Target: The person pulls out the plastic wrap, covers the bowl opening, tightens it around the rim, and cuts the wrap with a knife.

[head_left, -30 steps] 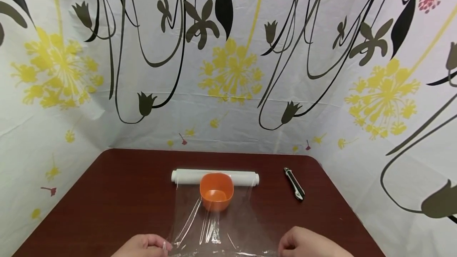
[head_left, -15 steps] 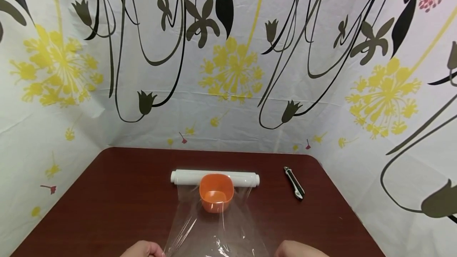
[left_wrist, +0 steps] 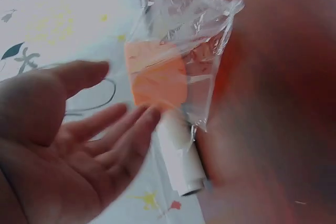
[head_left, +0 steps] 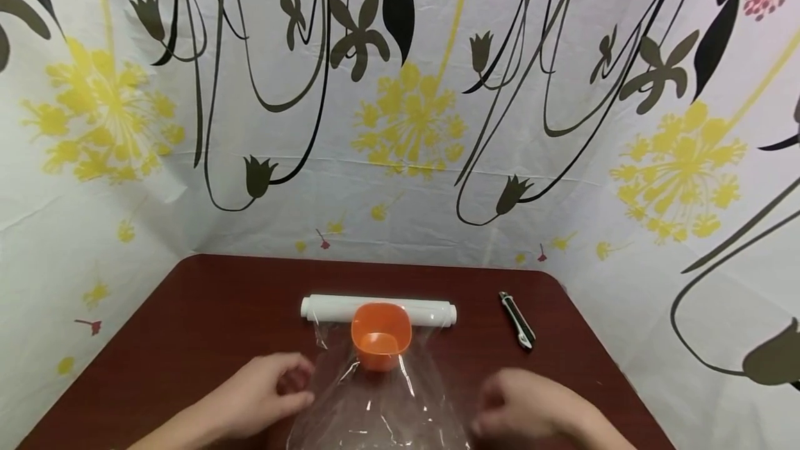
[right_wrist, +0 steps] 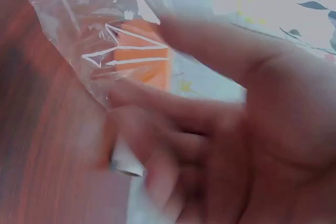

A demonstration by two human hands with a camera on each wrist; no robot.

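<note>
An orange bowl [head_left: 381,335] sits mid-table, just in front of a white roll of plastic wrap [head_left: 325,309]. Clear plastic wrap [head_left: 375,417] runs from the roll toward the near side of the table, wrinkled and shiny. My left hand [head_left: 259,398] is beside the wrap's left edge, thumb and fingers apart and holding nothing. In the left wrist view that hand [left_wrist: 89,129] shows its palm, fingertips overlapping the roll's near end. On the other side, my right hand [head_left: 531,405] is blurred, its fingers [right_wrist: 157,124] loosely bent beside the wrap's right edge with nothing gripped.
A utility knife [head_left: 517,321] lies on the table at the right, past the end of the roll. The dark red table [head_left: 187,339] has rounded far corners. Behind it and along its sides hangs a white sheet [head_left: 300,221] with a flower print.
Both hands have let go of the wrap's near edge, which they held earlier, and moved forward along its sides. The bowl, roll and knife stay in place.
</note>
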